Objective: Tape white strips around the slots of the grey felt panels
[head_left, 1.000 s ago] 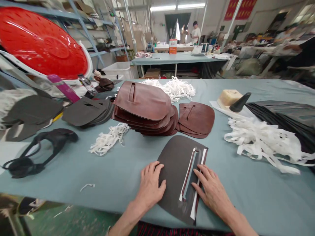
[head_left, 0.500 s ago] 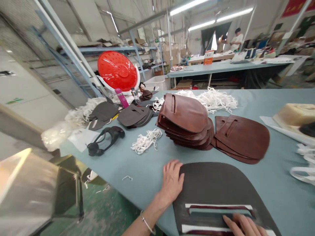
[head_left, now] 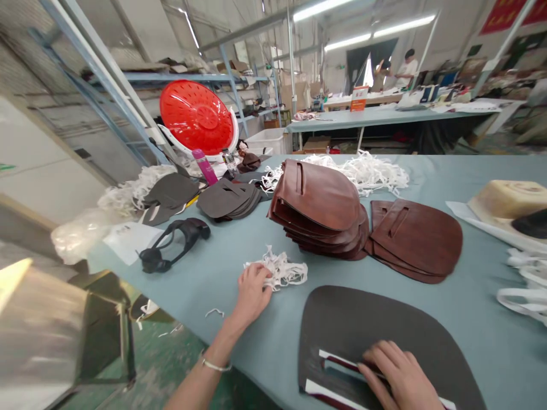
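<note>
My left hand (head_left: 253, 290) has its fingers curled onto a small tangle of thin white strips (head_left: 287, 272) on the table. My right hand (head_left: 399, 373) lies on a dark grey rounded panel (head_left: 367, 313), its thumb and bent fingers at the panel's long slot. White strips and a thin reddish-brown edge border this slot. A second white strip (head_left: 325, 393) runs along the panel nearer to me, partly covered by my right hand. Beyond the panel stands a stack of brown leather flaps (head_left: 322, 196), each top piece slotted. More brown flaps (head_left: 423, 236) lie to its right.
A black strapped item (head_left: 175, 245) and dark grey pieces (head_left: 228, 199) lie at the left. White strips (head_left: 371, 173) are heaped behind the stack. A cream-coloured block (head_left: 508, 198) sits at the right. A red basket (head_left: 199, 117) stands behind. People work at a far table.
My left hand has left the grey panel's edge and reached the white strips, which have shifted right and nearer. The panel has turned slightly, with my right hand still at its slot.
</note>
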`<state>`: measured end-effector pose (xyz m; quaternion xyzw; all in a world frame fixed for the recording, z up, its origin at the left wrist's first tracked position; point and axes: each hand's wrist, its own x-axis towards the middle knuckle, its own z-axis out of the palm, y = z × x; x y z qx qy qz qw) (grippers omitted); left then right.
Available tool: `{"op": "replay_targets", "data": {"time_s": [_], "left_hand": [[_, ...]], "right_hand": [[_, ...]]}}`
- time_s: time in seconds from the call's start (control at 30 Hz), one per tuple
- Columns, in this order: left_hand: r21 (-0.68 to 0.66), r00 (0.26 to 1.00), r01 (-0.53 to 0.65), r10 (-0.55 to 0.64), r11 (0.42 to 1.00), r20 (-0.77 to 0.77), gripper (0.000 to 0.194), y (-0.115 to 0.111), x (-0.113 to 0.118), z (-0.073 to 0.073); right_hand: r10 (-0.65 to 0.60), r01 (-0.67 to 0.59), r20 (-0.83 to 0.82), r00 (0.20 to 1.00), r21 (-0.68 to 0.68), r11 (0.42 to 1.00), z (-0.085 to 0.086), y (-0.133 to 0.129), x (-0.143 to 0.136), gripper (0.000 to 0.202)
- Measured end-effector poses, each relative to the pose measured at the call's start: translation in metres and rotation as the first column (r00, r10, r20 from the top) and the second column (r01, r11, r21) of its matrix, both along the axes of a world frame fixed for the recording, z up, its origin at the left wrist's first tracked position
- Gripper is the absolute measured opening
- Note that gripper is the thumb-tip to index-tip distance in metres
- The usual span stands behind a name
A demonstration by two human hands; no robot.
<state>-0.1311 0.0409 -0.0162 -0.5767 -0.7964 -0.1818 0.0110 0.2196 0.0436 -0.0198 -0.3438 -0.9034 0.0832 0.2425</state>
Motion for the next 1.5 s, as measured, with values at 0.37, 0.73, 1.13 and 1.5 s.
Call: {"op": "replay_targets", "data": {"time_s": [0.37, 0.73, 1.13, 1.5], "left_hand": [[0.284, 0.991, 0.086, -0.111, 0.955, 0.072, 0.035, -0.039, 0.040, 0.011], [0.155, 0.995, 0.089, -0.081, 0.984, -0.055, 0.025, -0.004, 0.055, -0.001], [0.344, 0.986, 0.105, -0.144, 0.933, 0.089, 0.054, 0.017, 0.066, 0.048], [-0.119, 0.563, 0.677, -0.406, 0.727, 0.720, 0.033, -0.030, 0.156, 0.031]], "right_hand": [[-0.271, 0.031, -0.347, 0.898, -0.563, 0.826, 0.014, 0.053, -0.117, 0.026], [-0.173, -0.346, -0.571, 0.802, -0.682, 0.645, 0.034, 0.044, -0.104, 0.018], [-0.596, -0.405, -0.547, 0.588, -0.837, 0.369, 0.036, 0.028, -0.011, 0.027], [-0.368, 0.103, -0.125, 0.921, -0.835, 0.540, 0.049, -0.005, 0.064, 0.024]]}}
